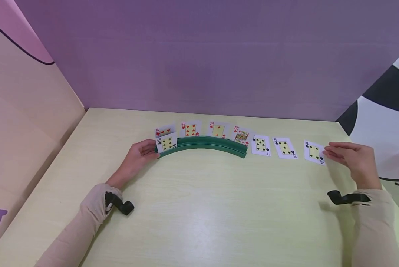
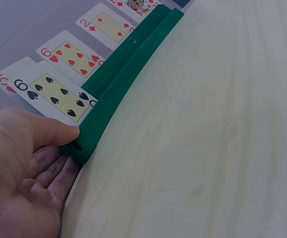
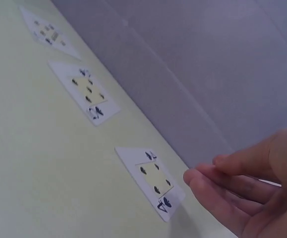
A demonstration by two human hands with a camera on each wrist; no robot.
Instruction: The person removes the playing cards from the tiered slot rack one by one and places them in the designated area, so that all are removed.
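My left hand (image 1: 141,152) grips the left end of a curved green card holder (image 1: 213,142), the thumb (image 2: 59,133) lying at the base of the six of spades (image 1: 166,142). Upright in the holder's back slot are the five of hearts (image 1: 164,130), six of hearts (image 1: 190,129), two of diamonds (image 1: 218,129) and king of diamonds (image 1: 241,135). The six of spades stands in front of the five of hearts. Beside the right edge of the four of spades (image 1: 314,152), which lies flat, my right hand (image 1: 358,159) hovers with bent fingers and nothing between them.
Between the holder and the four lie the seven of spades (image 1: 261,145) and five of spades (image 1: 285,148), face up on the pale wooden table (image 1: 199,207). A purple panel (image 1: 213,63) rises behind the table's back edge, with side panels left and right.
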